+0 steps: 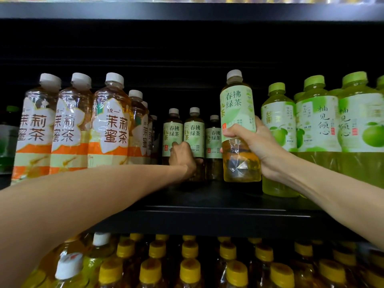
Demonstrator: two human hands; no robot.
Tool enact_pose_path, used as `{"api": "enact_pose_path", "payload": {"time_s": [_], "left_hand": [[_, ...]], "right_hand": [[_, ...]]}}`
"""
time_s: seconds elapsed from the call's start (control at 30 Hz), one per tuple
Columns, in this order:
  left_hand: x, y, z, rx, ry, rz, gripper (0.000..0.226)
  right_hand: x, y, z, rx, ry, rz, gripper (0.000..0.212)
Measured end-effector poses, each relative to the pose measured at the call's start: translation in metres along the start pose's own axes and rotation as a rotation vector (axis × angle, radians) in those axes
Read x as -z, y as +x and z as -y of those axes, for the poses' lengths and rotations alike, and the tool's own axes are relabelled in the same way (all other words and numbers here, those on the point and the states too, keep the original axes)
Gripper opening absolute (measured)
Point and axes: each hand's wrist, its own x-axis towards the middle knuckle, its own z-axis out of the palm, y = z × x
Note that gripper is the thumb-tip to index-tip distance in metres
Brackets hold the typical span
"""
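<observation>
Inspecting the middle shelf [207, 206], we found two green tea bottles in hand. The right hand [249, 140] was wrapped round the front green tea bottle [236, 104], with its fingers across the lower label. That bottle stood upright, cap up, near the front edge and just beside the pomelo drink bottles [318, 121] on its right.

The left hand [181, 157] reached well deeper, its fingers curled at the lower body of the middle rear green tea bottle [194, 129]. The recess was dark, so we judged rather than plainly saw that it gripped this one and not the left rear green tea bottle [172, 132] against its thumb side. The right rear green tea bottle [214, 140] stood untouched, partly hidden behind the front bottle.

All three rear bottles stood upright at the back of the shelf, straight ahead of the left hand and behind and to the left of the right hand. The left hand was plainly the nearer, and bare board lay between that back row and the front edge.

We judged that the coming move was a straight pull forward with the bottle's axis kept vertical. Its lane ran between the jasmine honey tea bottles [110, 125] on the left and the front green tea bottle on the right.
</observation>
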Motion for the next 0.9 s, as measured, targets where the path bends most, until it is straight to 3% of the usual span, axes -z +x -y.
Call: {"api": "enact_pose_path", "payload": {"time_s": [0.33,0.43,0.57,0.67,0.8,0.9], "left_hand": [[0.042,-0.007,-0.025,0.012,-0.011,0.056,0.031],[0.086,-0.027,-0.037,-0.191,0.021,0.126,0.04],[0.142,-0.087,-0.023,-0.651,0.03,0.227,0.052],[0.163,-0.13,-0.001,-0.928,0.201,0.285,0.056],[0.162,-0.154,0.019,-1.145,0.384,0.212,0.054],[0.16,-0.155,0.029,-1.201,0.521,0.214,0.05]], "right_hand": [[-0.001,-0.001,-0.004,-0.008,-0.084,0.012,0.045],[-0.001,-0.003,-0.008,-0.015,-0.104,0.02,0.046],[-0.003,-0.008,-0.009,-0.074,-0.051,0.026,0.061],[-0.007,-0.012,-0.008,-0.118,0.03,0.048,0.066],[-0.008,-0.013,-0.009,-0.174,0.092,0.063,0.07],[-0.005,-0.012,-0.009,-0.191,0.086,0.042,0.069]]}}
